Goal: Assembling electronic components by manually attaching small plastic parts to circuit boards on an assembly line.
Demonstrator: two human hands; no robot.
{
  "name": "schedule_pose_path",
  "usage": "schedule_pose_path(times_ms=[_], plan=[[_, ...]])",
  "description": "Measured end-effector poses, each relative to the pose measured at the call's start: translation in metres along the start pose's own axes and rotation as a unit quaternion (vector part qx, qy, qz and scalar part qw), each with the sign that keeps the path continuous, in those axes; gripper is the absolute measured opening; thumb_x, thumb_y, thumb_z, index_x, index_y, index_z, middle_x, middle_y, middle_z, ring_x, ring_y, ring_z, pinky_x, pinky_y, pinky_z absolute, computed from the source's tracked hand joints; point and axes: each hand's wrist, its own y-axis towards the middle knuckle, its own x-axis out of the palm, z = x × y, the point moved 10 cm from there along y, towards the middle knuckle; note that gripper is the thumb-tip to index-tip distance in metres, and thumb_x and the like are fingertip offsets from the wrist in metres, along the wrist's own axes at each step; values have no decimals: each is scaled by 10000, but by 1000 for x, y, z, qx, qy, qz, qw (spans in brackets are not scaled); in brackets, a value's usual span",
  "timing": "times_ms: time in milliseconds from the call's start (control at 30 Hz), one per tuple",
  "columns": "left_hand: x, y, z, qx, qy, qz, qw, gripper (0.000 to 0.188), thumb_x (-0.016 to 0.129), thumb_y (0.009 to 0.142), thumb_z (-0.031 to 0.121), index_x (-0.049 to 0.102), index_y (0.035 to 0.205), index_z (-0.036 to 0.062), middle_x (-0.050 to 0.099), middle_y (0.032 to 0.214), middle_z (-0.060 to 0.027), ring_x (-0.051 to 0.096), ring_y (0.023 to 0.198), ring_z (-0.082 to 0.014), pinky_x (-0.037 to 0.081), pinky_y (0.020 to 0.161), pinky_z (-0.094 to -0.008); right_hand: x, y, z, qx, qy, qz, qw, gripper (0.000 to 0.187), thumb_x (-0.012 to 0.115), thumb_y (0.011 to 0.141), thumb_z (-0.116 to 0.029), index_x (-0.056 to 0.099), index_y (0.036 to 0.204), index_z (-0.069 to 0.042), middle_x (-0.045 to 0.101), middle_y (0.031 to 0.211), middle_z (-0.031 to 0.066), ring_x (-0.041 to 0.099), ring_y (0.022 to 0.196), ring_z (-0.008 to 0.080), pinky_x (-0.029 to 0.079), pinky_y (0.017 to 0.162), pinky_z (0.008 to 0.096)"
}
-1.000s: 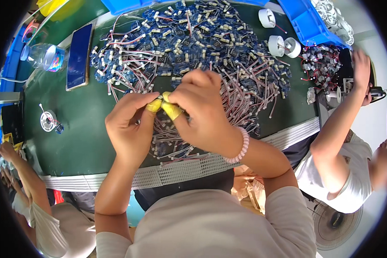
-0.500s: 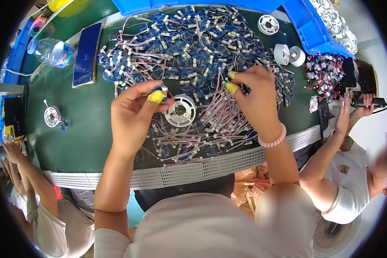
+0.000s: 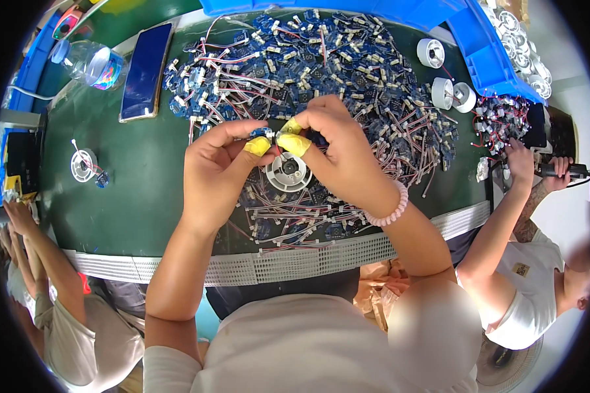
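My left hand pinches a small blue circuit board between thumb and fingers. Right up against it, my right hand is closed in a pinch; what its fingertips hold is too small to make out. Yellow wraps cover the thumb of my left hand and the thumb and a finger of my right. Just below the fingertips lies a round white plastic housing. Thin cables with white plugs are heaped in front of it. Behind my hands spreads a big pile of blue circuit boards.
On the left are a phone, a plastic bottle and a white housing with a board wired to it. Blue bins border the back and right. More white housings stand near them. Co-workers sit at both sides.
My right hand has moved left from the cable heap to meet my left hand at the circuit board. My left hand still holds the board, and the view has shifted slightly.
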Motion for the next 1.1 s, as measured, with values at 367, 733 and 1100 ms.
schedule_pose_path(times_ms=[367,733,1100], plan=[[-2,-4,4,31,5,18,999,232,507,832,-136,588,1040,-71,610,1017,-132,629,939,-193,543,816,-290,4,2,-20,-55,-102,-15,993,164,651,709,-107,581,854,-77,571,739,10,483,906,227,283,806,381],[6,-6,2,-17,-4,-36,999,192,540,836,-113,607,1009,-66,636,959,-141,652,870,-206,554,784,-288,-2,2,-3,-47,19,-46,998,118,720,669,-64,661,768,-44,641,743,22,541,846,215,403,774,348],[17,-7,-1,-41,-91,-73,992,192,568,845,-62,608,1033,-67,651,937,-169,663,854,-236,564,773,-319,4,-8,22,69,276,-61,957,162,721,721,-49,698,876,-10,672,841,58,532,951,204,415,849,328]])
